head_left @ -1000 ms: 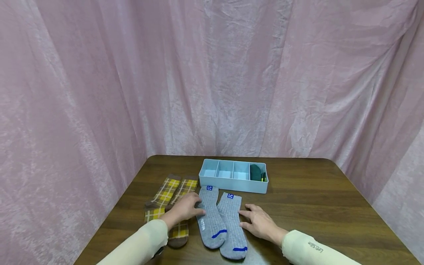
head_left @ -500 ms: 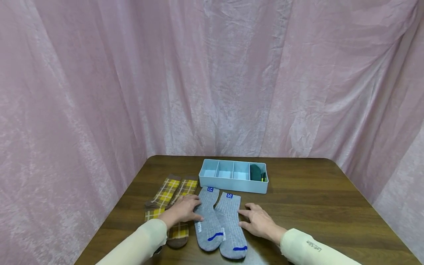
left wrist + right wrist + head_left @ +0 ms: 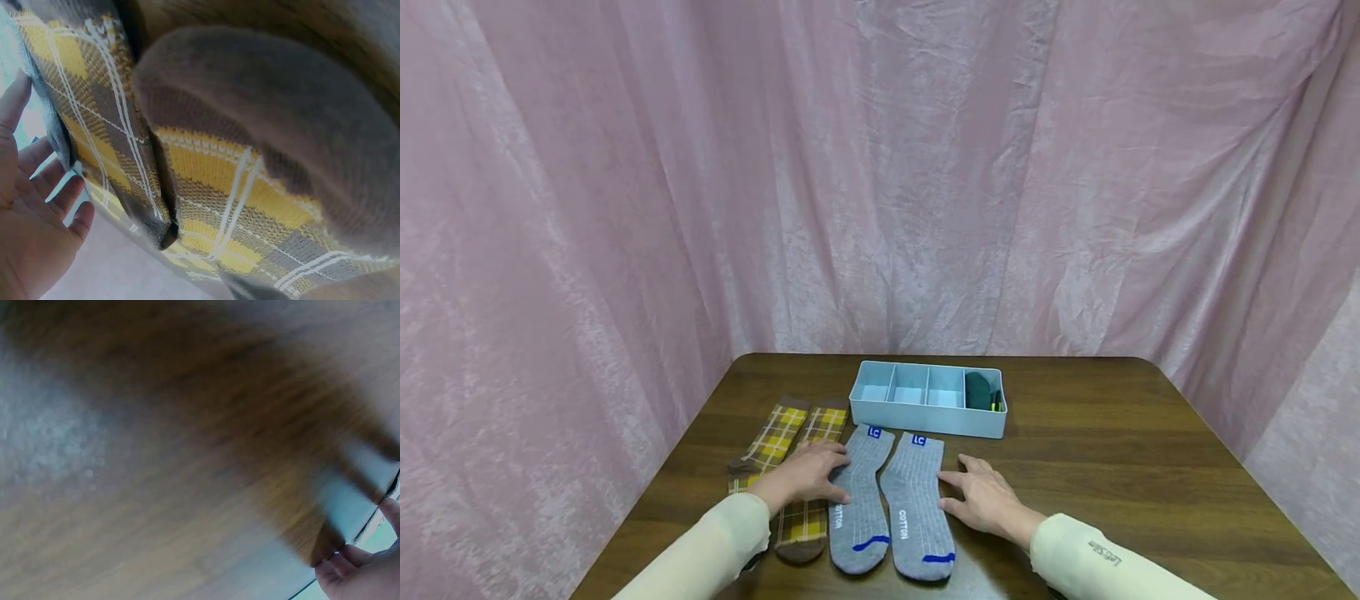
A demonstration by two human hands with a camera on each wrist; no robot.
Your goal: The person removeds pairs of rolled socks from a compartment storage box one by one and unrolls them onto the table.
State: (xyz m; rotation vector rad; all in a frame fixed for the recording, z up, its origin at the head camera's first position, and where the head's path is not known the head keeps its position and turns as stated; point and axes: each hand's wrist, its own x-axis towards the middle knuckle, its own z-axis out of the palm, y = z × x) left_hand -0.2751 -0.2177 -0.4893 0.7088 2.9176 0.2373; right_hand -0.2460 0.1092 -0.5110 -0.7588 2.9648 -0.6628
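Observation:
Two grey socks with blue "LC" labels and blue toe stripes, a left one (image 3: 865, 483) and a right one (image 3: 916, 496), lie flat side by side, with a narrow gap between them. My left hand (image 3: 805, 477) rests over the left sock's outer edge, its fingers extended and thumb apart. At the right sock's outer edge lies my right hand (image 3: 987, 500), fingers spread and fingertips right at the fabric. Under and beyond my left forearm are yellow-and-brown plaid socks (image 3: 775, 433), partly hidden; the left wrist view shows their plaid fabric (image 3: 212, 206) large beside the left hand (image 3: 37, 212).
Behind the grey socks stands a light blue divided box (image 3: 925, 417); dark green rolled fabric (image 3: 977, 392) sits in its rightmost compartment. All of it is on a brown wooden table (image 3: 1097, 450), with a pink curtain (image 3: 880, 183) hanging behind.
The left grey sock has shifted left with my left hand, off the right sock it overlapped. The right sock has straightened slightly; my right hand has barely moved.

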